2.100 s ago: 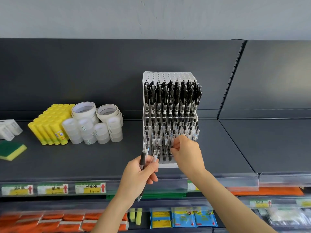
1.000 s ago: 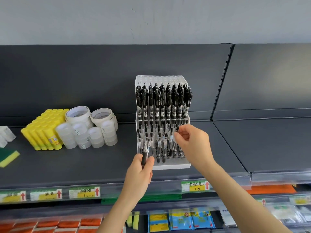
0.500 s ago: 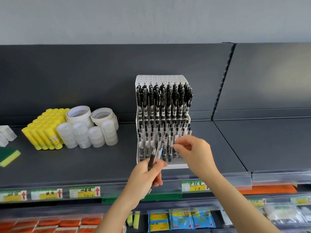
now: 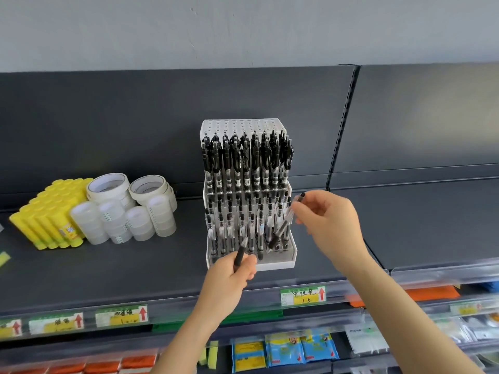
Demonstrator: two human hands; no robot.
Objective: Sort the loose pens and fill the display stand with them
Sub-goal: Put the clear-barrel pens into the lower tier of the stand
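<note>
The stand is sitting mid-shelf and is looking close to full. Its tall back tier is carrying a packed block of pens, and the lower tiers in front are holding rows of them too. The clearest gap is lying at the stand's 4 o'clock corner, where a few holes are showing open; how many, I cannot tell. The perforated strip at its 12 o'clock edge is also standing bare.

The right hand, at the stand's 3 o'clock, is pinching a pen by its upper end, its fingers closing on the barrel just under the clicker. The pen is leaning, with its top toward 1 o'clock and its tip pointing down toward 7 o'clock, just over that open corner. Whether the tip is touching a hole is unclear.

The left hand, at the stand's 6 o'clock, is gripping a second pen. Its fingers are curling round the lower barrel, and the pen is sticking up toward 12 o'clock in front of the base. I am seeing no other loose pens.

Judging from this, the filling is nearly done. What is remaining is seating the leaning pen, then the second one, then any holes left over. Glue sticks and tape rolls are lying well apart at 9 o'clock.
</note>
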